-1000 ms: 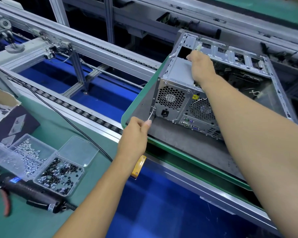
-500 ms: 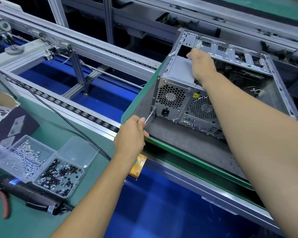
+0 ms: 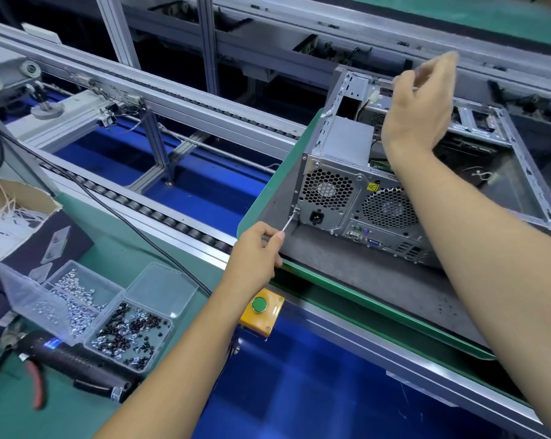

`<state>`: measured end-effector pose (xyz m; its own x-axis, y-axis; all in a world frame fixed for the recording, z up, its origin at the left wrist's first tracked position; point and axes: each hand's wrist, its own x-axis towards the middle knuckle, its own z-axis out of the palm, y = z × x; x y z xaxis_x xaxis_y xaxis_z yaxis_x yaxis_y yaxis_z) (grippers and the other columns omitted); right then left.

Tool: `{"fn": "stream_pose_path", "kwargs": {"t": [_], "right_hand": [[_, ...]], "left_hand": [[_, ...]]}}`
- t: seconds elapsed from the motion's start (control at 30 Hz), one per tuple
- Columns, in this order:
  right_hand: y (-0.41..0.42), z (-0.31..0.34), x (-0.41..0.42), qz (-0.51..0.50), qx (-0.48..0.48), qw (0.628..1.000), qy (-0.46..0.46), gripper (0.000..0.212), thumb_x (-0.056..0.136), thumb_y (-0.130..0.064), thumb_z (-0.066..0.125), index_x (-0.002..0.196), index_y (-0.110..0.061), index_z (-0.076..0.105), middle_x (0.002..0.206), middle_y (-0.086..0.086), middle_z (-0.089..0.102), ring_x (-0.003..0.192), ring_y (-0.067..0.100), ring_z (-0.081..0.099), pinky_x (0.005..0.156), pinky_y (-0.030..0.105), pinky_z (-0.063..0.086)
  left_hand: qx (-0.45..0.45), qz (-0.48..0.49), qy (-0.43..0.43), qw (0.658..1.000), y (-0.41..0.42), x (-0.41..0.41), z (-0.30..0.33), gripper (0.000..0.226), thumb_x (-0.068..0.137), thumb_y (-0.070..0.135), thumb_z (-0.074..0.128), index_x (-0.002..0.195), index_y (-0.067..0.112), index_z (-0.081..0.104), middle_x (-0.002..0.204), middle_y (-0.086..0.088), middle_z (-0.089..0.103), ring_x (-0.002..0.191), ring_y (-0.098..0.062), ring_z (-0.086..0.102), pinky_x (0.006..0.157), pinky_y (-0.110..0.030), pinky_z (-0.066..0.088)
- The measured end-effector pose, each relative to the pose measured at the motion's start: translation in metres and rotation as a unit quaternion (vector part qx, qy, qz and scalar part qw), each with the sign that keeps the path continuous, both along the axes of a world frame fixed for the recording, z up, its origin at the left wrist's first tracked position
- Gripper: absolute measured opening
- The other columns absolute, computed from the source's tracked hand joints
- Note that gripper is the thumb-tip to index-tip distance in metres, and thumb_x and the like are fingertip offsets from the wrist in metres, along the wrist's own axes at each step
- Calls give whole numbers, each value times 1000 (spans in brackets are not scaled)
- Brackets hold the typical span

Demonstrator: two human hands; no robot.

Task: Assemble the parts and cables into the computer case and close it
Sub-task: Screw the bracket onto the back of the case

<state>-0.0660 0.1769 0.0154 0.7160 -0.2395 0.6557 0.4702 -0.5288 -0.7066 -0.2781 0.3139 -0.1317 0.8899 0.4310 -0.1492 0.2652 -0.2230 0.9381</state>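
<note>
The open computer case (image 3: 391, 236) lies on its side on a grey pad (image 3: 347, 277), its rear panel facing me. My left hand (image 3: 255, 251) pinches a thin pale strip (image 3: 289, 220) that runs to the lower left rear corner of the case. My right hand (image 3: 417, 115) hangs in the air above the case's upper left part, fingers loosely curled and blurred, with nothing visible in it. A white connector (image 3: 373, 97) on its wires shows inside the case beside the grey power supply (image 3: 347, 144).
A clear box of screws (image 3: 109, 318) sits at lower left, its lid open. An electric screwdriver (image 3: 74, 362) and red-handled pliers (image 3: 36, 384) lie next to it. A yellow button box (image 3: 261, 315) is fixed at the conveyor edge. A cardboard box (image 3: 14, 210) stands at far left.
My right hand has come up out of the case and off the white connector. My left hand keeps its pinch on the strip at the rear corner.
</note>
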Motion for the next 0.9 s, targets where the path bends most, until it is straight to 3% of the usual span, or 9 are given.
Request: {"fn": "stream_pose_path", "kwargs": {"t": [0.1, 0.2, 0.27, 0.37, 0.5, 0.57, 0.7, 0.83, 0.9], "right_hand": [[1, 3, -21, 47, 17, 991, -127, 16, 80, -18, 51, 94, -16, 44, 97, 1, 45, 81, -1, 45, 70, 9, 38], [6, -18, -48, 96, -54, 969, -223, 19, 75, -14, 56, 92, -7, 52, 94, 8, 48, 92, 10, 43, 98, 11, 26], [7, -50, -73, 219, -111, 942, -229, 18, 77, -14, 54, 93, -11, 46, 89, 5, 44, 85, 13, 40, 89, 21, 33], [2, -105, -112, 373, -171, 909, -76, 20, 83, -24, 54, 96, -20, 40, 80, -4, 41, 67, 8, 35, 63, 25, 35], [2, -149, -139, 342, -239, 900, 128, 35, 78, -58, 46, 101, -35, 33, 77, -10, 55, 63, 6, 52, 58, 35, 43], [3, -155, -143, 326, -230, 904, 155, 37, 76, -60, 45, 103, -40, 30, 78, -15, 60, 67, 13, 59, 62, 38, 45], [5, -164, -147, 303, -241, 904, 183, 39, 74, -56, 47, 105, -43, 26, 79, -26, 66, 68, 7, 58, 63, 35, 41], [6, -169, -149, 307, -261, 894, 196, 24, 76, -53, 43, 92, -38, 33, 70, -9, 64, 67, 16, 55, 63, 39, 42], [5, -171, -151, 313, -262, 893, 188, 21, 77, -53, 38, 88, -36, 34, 67, -5, 60, 65, 17, 53, 63, 39, 42]], "left_hand": [[-6, 1, -14, 1000, 3, -7, -7, 18, 103, 37, 54, 94, 23, 63, 65, 1, 69, 45, -8, 52, 51, -27, 42], [-21, 11, -35, 999, 1, -15, -13, 17, 104, 35, 54, 93, 23, 62, 64, 2, 67, 46, -9, 51, 47, -24, 41], [-93, 19, -53, 994, -4, -18, -15, 15, 104, 31, 54, 96, 22, 63, 64, 3, 65, 51, -11, 52, 46, -22, 41], [-232, 57, -82, 968, -16, -17, -15, 12, 103, 20, 58, 99, 14, 67, 72, 2, 64, 66, -14, 57, 54, -25, 47], [-329, 102, -129, 930, -28, -6, -11, 11, 100, 16, 62, 100, 13, 73, 89, -1, 70, 86, -14, 63, 78, -28, 54], [-343, 111, -148, 921, -26, 1, -8, 13, 100, 18, 62, 102, 15, 75, 90, 2, 72, 87, -8, 65, 77, -21, 52], [-330, 96, -174, 923, -14, 9, -4, 14, 100, 21, 62, 103, 19, 76, 89, 5, 73, 83, -2, 64, 73, -16, 51], [-310, 77, -162, 934, -10, 10, -4, 14, 101, 22, 61, 105, 21, 74, 90, 7, 75, 82, -2, 65, 71, -16, 51], [-294, 66, -155, 941, -10, 10, -4, 19, 101, 33, 59, 111, 23, 71, 99, 5, 77, 86, -5, 65, 74, -19, 49]]}}
